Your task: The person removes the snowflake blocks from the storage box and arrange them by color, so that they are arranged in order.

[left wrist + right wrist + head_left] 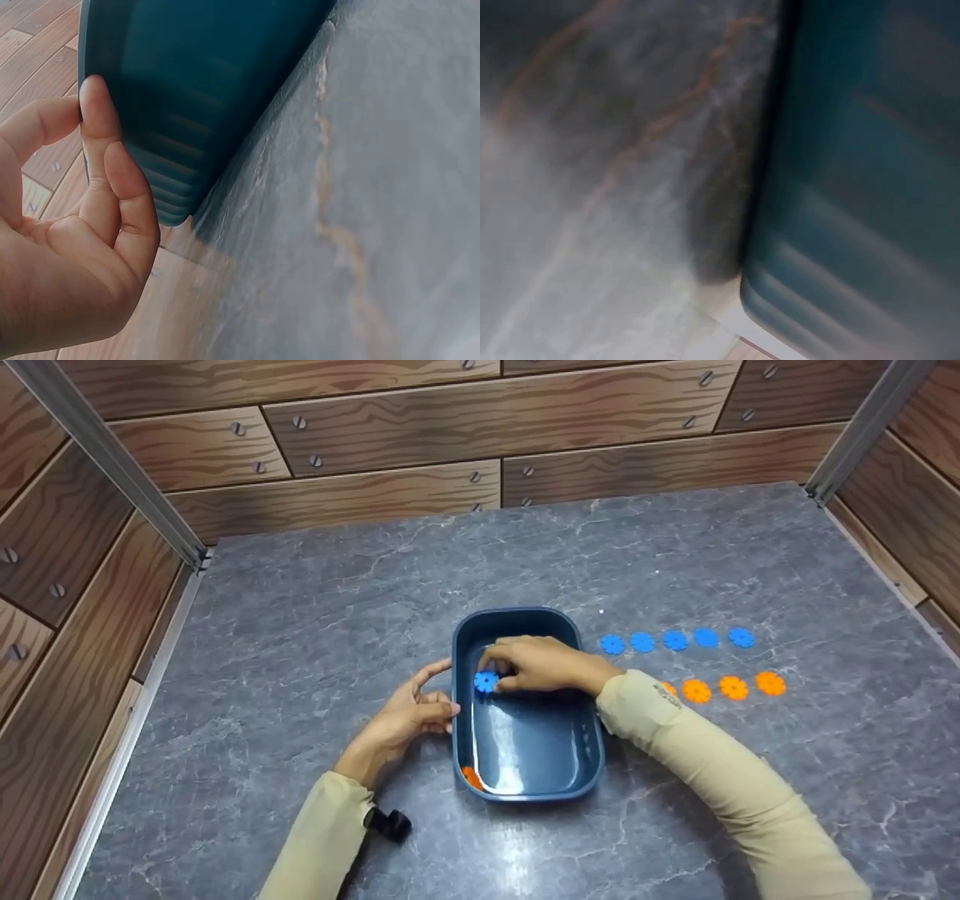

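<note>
A dark blue plastic bin [536, 769] with rounded corners stands on the table. My left hand [409, 712] is at its left side, thumb and fingers pinching the rim; the left wrist view shows the left hand [90, 217] against the outer wall [217, 67]. Reaching over the right rim, my right hand [544, 662] pinches a blue flower-shaped disc [486, 682] inside the bin. An orange disc [471, 778] leans in the bin's near left corner. In the right wrist view only the bin's outer wall [855, 202] and tabletop appear, without the right hand.
Right of the bin, several blue discs [675, 640] lie in a row. Nearer me is a row of orange discs [733, 688], one partly hidden by the right sleeve [697, 742]. Wood-patterned panels [390, 431] border the grey marbled table [337, 607].
</note>
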Available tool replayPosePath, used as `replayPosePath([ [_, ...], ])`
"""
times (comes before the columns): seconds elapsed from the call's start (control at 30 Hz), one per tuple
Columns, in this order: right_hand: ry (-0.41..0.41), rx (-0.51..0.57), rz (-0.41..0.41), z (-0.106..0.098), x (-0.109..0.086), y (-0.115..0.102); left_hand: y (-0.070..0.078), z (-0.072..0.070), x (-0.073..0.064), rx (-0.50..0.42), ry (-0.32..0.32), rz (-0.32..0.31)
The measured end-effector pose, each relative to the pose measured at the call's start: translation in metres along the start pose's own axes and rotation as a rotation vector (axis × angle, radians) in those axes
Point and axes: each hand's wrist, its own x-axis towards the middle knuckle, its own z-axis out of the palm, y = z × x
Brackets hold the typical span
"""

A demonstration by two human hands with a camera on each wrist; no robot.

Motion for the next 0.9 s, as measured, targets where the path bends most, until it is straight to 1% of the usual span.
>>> replayPosePath([
  [0.1,0.022,0.024,-0.001,-0.009,-0.003,-0.001,0.0,-0.001,0.001,0.006,-0.004,0.008],
  [0.23,0.072,0.06,-0.009,-0.022,-0.009,-0.003,0.002,-0.001,0.001,0.006,-0.004,0.014],
  [0.5,0.13,0.202,-0.019,-0.042,-0.023,0.0,0.001,0.001,0.001,-0.011,-0.002,0.004],
  [0.7,0.182,0.227,0.022,-0.054,-0.035,0.009,0.0,0.002,0.001,-0.019,-0.004,0.007],
  [0.9,0.21,0.248,0.071,-0.06,-0.049,0.023,-0.002,0.001,0.0,-0.03,-0.006,0.008],
])
